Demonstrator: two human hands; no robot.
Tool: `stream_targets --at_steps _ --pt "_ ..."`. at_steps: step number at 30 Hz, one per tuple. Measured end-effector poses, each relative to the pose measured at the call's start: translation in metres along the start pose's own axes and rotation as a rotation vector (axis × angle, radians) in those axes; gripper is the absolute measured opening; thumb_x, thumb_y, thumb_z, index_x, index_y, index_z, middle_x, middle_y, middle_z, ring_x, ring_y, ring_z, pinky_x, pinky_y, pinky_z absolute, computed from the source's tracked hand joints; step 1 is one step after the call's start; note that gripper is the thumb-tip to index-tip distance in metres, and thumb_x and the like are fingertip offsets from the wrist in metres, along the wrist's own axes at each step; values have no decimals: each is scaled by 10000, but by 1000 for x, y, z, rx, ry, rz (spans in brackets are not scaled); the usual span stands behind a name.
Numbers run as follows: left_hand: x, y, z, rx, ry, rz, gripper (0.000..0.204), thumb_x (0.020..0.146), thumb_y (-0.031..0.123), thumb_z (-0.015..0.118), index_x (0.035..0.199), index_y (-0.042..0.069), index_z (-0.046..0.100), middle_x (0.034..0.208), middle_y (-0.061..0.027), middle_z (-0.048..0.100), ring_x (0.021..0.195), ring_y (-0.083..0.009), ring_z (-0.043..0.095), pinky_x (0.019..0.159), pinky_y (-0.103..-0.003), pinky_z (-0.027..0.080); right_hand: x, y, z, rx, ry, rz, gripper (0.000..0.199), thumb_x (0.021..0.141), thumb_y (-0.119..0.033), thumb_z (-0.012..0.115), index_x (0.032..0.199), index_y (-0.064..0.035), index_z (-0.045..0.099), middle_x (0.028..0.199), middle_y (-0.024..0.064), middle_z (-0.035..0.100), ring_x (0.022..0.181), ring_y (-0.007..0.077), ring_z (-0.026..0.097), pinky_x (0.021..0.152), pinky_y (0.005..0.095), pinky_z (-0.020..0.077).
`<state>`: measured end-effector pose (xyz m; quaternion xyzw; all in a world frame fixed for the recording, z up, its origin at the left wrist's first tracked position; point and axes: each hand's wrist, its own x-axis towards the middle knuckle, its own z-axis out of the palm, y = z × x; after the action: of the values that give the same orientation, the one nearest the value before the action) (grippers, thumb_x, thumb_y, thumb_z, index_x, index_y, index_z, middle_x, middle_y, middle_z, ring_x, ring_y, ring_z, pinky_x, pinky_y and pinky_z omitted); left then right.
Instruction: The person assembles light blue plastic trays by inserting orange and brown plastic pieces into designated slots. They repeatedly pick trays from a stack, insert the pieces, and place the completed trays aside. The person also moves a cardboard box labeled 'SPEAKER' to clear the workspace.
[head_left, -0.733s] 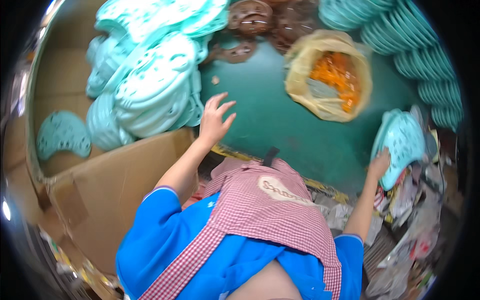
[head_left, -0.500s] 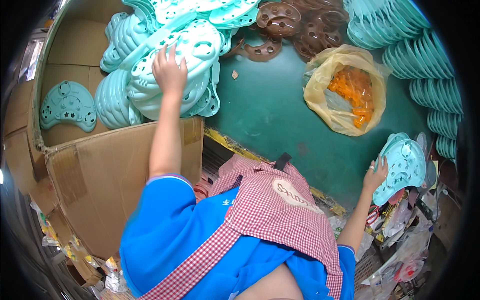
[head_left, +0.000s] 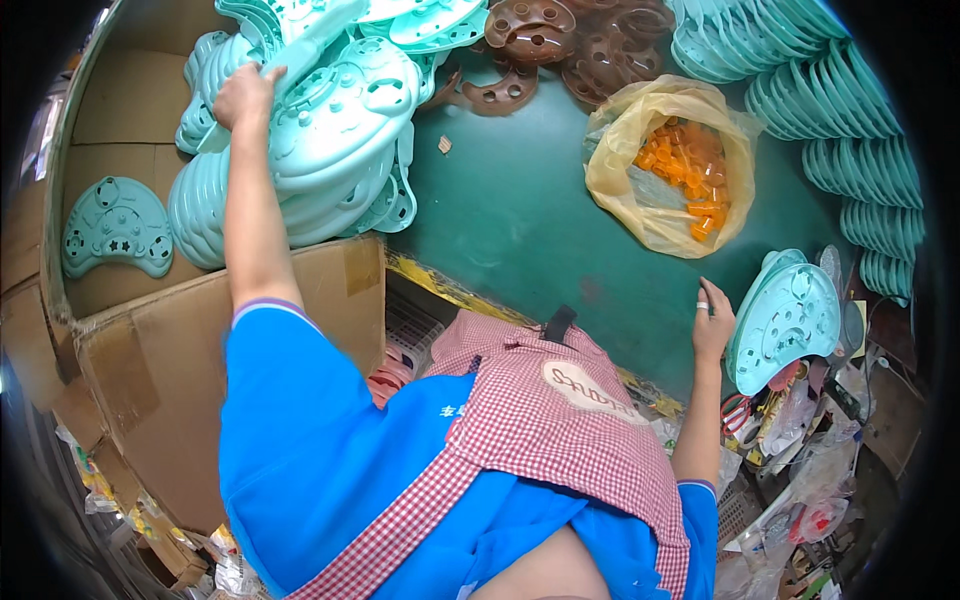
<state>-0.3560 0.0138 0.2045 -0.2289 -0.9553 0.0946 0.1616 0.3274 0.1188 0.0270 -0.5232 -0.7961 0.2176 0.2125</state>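
At the upper left, my left hand point(head_left: 245, 97) is closed on the edge of a turquoise plastic shell point(head_left: 305, 58), tilted over the pile. Another curved turquoise shell point(head_left: 345, 105) with round and star-shaped holes lies just right of it, on top of more shells. My right hand point(head_left: 712, 320) is over the right part of the table with its fingers loosely bent and nothing seen in them. Beside it, slightly apart, a small set of turquoise shells point(head_left: 790, 325) stands on edge near the table's right end.
A cardboard box point(head_left: 225, 330) at the left holds nested shells and one lone shell point(head_left: 118, 230). On the green table point(head_left: 500, 200) are brown plastic parts point(head_left: 530, 40) and a yellowish bag point(head_left: 625, 205) of orange pieces. Stacked turquoise shells point(head_left: 830, 100) line the right; clutter lies below.
My left hand has moved left from the top shell's face to the edge of a shell behind it. My right hand has let go of the right-hand shells and drawn back left.
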Motion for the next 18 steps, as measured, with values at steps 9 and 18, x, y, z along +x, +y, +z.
stream_targets --at_steps 9,18 --pt "-281 185 -29 -2397 -737 -8 360 1024 317 425 1274 66 488 1241 -50 522 1114 -186 506 1000 -332 387 65 -161 40 1665 -241 785 684 992 -537 309 1439 -20 342 1365 180 471 1227 252 472 1055 378 362" --pt "-398 159 54 -915 -838 1161 390 782 249 740 1160 178 677 1219 -57 637 1040 -251 635 857 -383 514 9 33 79 494 -100 747 440 921 -383 596 854 42 688 697 79 643 655 143 550 641 307 454"
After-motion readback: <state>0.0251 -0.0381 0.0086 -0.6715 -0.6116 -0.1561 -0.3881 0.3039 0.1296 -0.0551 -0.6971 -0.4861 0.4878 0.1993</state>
